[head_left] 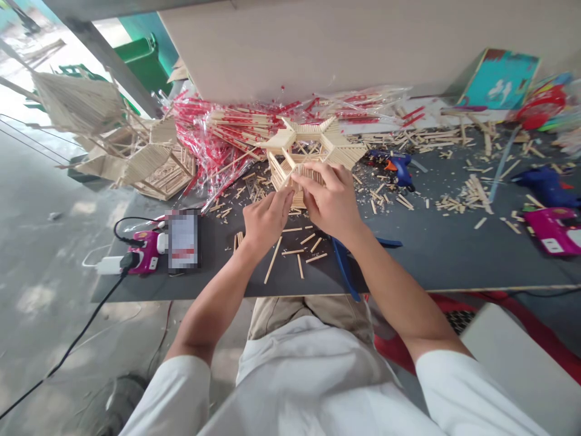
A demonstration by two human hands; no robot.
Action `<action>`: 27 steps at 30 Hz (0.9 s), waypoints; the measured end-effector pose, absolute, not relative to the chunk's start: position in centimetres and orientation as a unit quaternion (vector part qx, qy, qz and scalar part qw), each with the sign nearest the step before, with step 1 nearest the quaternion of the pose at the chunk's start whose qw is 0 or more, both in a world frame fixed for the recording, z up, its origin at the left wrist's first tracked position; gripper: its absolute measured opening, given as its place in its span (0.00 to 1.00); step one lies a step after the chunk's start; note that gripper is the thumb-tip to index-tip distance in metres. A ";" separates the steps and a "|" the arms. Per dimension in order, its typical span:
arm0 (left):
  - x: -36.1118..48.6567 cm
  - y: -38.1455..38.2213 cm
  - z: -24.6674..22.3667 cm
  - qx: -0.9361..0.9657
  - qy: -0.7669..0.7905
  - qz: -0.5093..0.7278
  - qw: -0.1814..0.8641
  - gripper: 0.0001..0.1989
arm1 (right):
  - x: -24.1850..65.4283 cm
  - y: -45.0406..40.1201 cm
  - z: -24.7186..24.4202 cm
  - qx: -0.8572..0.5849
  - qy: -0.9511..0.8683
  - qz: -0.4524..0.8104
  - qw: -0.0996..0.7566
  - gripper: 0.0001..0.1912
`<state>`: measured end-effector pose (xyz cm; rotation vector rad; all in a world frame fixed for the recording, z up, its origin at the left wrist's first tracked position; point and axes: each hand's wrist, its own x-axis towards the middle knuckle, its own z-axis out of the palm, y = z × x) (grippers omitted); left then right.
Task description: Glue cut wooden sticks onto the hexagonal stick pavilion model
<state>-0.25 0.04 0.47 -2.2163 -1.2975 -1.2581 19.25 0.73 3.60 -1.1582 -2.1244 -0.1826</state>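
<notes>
Far side of stick model [339, 146] blocked by bagged sticks [238, 130]. To its right, reach hindered by glue gun [400, 172]. Low pass under right forearm [394, 284] barred by pliers [344, 267]; rightward, passage afforded along table [447, 263] front to pink power strip [550, 233].

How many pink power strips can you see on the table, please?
2: one pink power strip near the left end of the table, beside the phone; another pink power strip at the picture's right edge. Others may be hidden.
</notes>
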 end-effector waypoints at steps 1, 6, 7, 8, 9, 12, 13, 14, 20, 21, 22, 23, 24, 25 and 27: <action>-0.3 0.1 0.4 -0.767 -0.451 -0.434 0.138 0.10 | 19.2 0.7 3.6 -0.447 -0.820 -0.069 0.351 0.24; -0.3 0.1 0.5 -0.766 -0.461 -0.427 0.133 0.11 | 19.2 0.9 3.3 -0.447 -0.815 -0.062 0.363 0.22; -0.3 0.1 0.5 -0.767 -0.461 -0.426 0.135 0.11 | 19.2 0.9 3.3 -0.447 -0.814 -0.060 0.366 0.22; -0.3 0.1 0.5 -0.767 -0.460 -0.426 0.139 0.11 | 19.2 0.9 3.3 -0.447 -0.813 -0.057 0.368 0.21; -0.3 0.0 0.5 -0.767 -0.459 -0.425 0.142 0.11 | 19.3 0.9 3.4 -0.448 -0.812 -0.053 0.370 0.21; -0.4 -0.1 0.6 -0.769 -0.463 -0.419 0.138 0.11 | 19.3 0.7 3.7 -0.451 -0.812 -0.034 0.368 0.21; -0.4 -0.1 0.6 -0.770 -0.466 -0.415 0.133 0.12 | 19.3 0.6 3.8 -0.453 -0.812 -0.029 0.366 0.21; -0.4 -0.1 0.6 -0.770 -0.471 -0.411 0.129 0.12 | 19.3 0.6 3.9 -0.454 -0.813 -0.025 0.364 0.21; -0.5 -0.1 0.8 -0.771 -0.478 -0.398 0.139 0.13 | 19.5 0.7 3.8 -0.452 -0.815 -0.017 0.362 0.21; -0.5 -0.2 0.9 -0.772 -0.478 -0.395 0.140 0.14 | 19.6 0.7 3.7 -0.452 -0.815 -0.017 0.362 0.21; -0.5 -0.2 0.9 -0.774 -0.478 -0.390 0.142 0.14 | 19.6 0.7 3.7 -0.451 -0.816 -0.017 0.361 0.21; -0.5 -0.2 1.0 -0.776 -0.478 -0.385 0.145 0.14 | 19.6 0.7 3.7 -0.450 -0.817 -0.018 0.360 0.20; -0.5 -0.2 1.1 -0.778 -0.476 -0.381 0.151 0.13 | 19.7 0.7 3.7 -0.448 -0.818 -0.020 0.360 0.20; -0.5 -0.3 1.1 -0.779 -0.475 -0.378 0.156 0.13 | 19.7 0.7 3.6 -0.446 -0.819 -0.023 0.360 0.20; -0.5 -0.3 1.2 -0.780 -0.474 -0.377 0.161 0.14 | 19.7 0.8 3.4 -0.441 -0.820 -0.030 0.363 0.20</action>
